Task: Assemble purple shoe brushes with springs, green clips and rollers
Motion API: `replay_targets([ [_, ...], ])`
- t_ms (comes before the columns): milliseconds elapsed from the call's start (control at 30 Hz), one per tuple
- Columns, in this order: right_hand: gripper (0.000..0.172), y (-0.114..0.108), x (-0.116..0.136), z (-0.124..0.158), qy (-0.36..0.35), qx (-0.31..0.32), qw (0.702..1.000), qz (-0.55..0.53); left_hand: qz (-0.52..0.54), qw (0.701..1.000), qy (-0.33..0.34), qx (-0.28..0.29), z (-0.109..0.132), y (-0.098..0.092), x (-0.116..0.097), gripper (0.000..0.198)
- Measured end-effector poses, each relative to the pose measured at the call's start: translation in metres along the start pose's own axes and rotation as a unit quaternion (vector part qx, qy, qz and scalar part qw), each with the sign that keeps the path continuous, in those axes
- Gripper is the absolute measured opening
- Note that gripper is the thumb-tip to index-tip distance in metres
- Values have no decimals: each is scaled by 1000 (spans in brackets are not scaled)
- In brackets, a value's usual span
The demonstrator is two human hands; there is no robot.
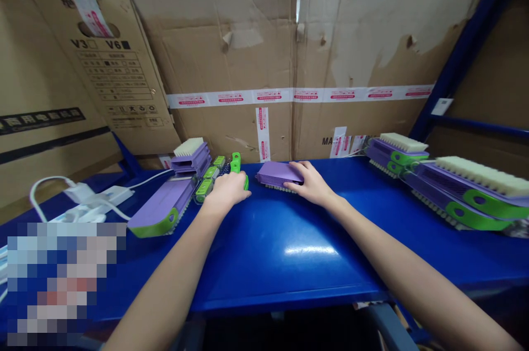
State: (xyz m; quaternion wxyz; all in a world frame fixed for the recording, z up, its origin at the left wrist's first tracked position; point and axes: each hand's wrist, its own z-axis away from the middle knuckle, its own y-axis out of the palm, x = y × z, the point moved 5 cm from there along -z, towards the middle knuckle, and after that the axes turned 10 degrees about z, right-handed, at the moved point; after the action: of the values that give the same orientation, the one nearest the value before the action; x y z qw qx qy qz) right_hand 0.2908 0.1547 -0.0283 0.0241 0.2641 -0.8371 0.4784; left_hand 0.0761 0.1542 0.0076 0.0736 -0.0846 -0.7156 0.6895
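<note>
Pinching the end of a purple block (273,172) with the right hand (312,183), with thumb along the near side and fingers over the top. Showing pale bristles underneath and no green along the visible stretch; cannot tell about the end beneath the palm. Lying between both hands, on or just above the table (306,263); cannot tell which.

Reaching with the left hand (227,191) over a green part (235,162), partly visible beyond the knuckles. With most fingers hidden, cannot tell firm pinching from merely touching.

Just left of that hand, showing several green pieces (210,172) in a row. Farther left, showing a brush (161,202) with a green end, bristles down; behind it, an upturned piece (190,161) with bristles up, hollow-looking at the near end and without visible green.

Well to the right of the right-hand grip, showing a far pair (386,150) and a near pair (450,185), each stacked, with green ends in place.

Judging by those ends, count both pairs and the left brush as probably done. Count the block as probably in hand but unsettled, and the upturned piece as probably left over, along with the loose-looking green pieces.
</note>
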Motion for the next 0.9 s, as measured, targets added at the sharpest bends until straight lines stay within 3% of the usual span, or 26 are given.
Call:
replay_targets([
  [167, 62, -1, 0, 0, 0, -1, 1000, 4, -14, 999, -12, 31, 2, 3, -1, 36],
  [233, 62, -1, 0, -1, 0, -1, 1000, 3, -16, 1000, -4, 16, 4, -2, -2, 37],
  [467, 71, -1, 4, 2, -2, 7, 1000, -3, 0, 987, 23, -162, 13, -28, -10, 32],
  [567, 73, -5, 12, 3, -2, 3, 1000, -22, 30, 966, 52, -253, 17, -33, -20, 28],
  [733, 56, -21, 17, 1, 40, -73, 990, -117, 127, 908, 158, -366, 24, -29, -40, 29],
  [800, 53, -24, 19, 0, 62, -88, 974, -201, 187, 881, 222, -374, 25, -22, -50, 27],
  [900, 48, -28, 27, 0, 69, -98, 952, -282, 263, 850, 303, -341, 25, -9, -67, 24],
])
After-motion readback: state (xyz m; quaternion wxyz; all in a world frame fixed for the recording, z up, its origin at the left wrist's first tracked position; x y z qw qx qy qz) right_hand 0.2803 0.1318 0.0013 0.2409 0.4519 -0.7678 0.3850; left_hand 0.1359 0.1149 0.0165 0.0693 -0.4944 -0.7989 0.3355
